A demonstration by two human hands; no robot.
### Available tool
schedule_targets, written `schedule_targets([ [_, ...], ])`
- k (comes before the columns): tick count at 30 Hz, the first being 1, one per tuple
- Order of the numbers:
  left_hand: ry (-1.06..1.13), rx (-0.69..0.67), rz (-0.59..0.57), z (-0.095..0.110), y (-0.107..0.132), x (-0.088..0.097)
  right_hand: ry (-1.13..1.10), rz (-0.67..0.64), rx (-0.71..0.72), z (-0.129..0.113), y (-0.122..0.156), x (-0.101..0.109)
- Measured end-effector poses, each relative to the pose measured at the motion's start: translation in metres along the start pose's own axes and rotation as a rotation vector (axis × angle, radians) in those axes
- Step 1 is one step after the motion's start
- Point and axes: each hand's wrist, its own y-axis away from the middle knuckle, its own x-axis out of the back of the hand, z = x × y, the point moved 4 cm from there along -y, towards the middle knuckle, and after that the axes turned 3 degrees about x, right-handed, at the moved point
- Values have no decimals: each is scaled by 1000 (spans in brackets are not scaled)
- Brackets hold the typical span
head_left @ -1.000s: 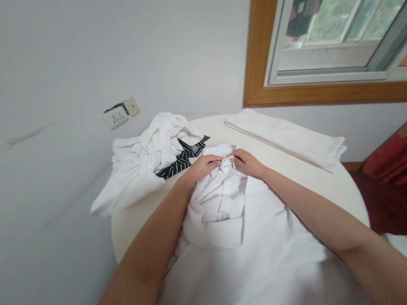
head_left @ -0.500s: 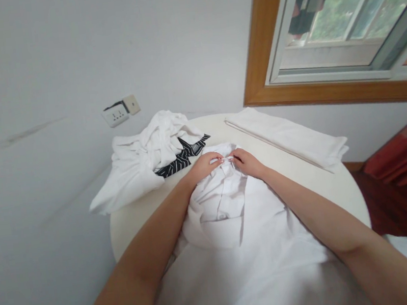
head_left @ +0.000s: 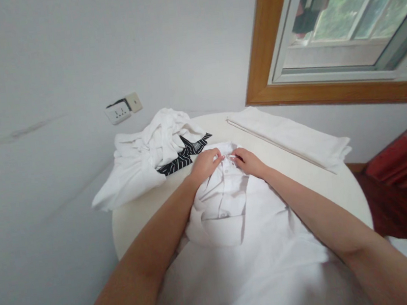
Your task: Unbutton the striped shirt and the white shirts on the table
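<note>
A white buttoned shirt point(head_left: 227, 194) lies on the round table, its collar end away from me and its near part spread towards my body. My left hand point(head_left: 207, 164) pinches the fabric at the left of the collar opening. Opposite it, my right hand point(head_left: 247, 162) has its thumb and fingers closed on the right edge of the same opening. The fingertips of both hands are a short gap apart. Below them a button placket runs down the shirt, with small buttons showing.
The white round table point(head_left: 137, 220) stands against the wall. At its left is a crumpled heap of white cloth point(head_left: 140, 155) beside a black-and-white striped cloth point(head_left: 177, 164). A folded white cloth point(head_left: 291, 139) lies at the right. Beyond are a wall socket point(head_left: 119, 112) and a wood-framed window point(head_left: 329, 90).
My left hand has its fingers a little more curled at the collar. The collar fabric between my hands lies flatter, and a button below it shows more plainly. The view has shifted slightly.
</note>
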Motion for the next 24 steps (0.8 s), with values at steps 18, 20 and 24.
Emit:
schedule_targets([
  [18, 432, 29, -279, 29, 6, -3, -186, 427, -388, 33, 6, 16],
  [20, 491, 60, -310, 25, 5, -3, -154, 437, -385, 35, 6, 17],
  [24, 555, 66, -351, 18, 3, 1, -60, 443, -365, 36, 6, 19],
])
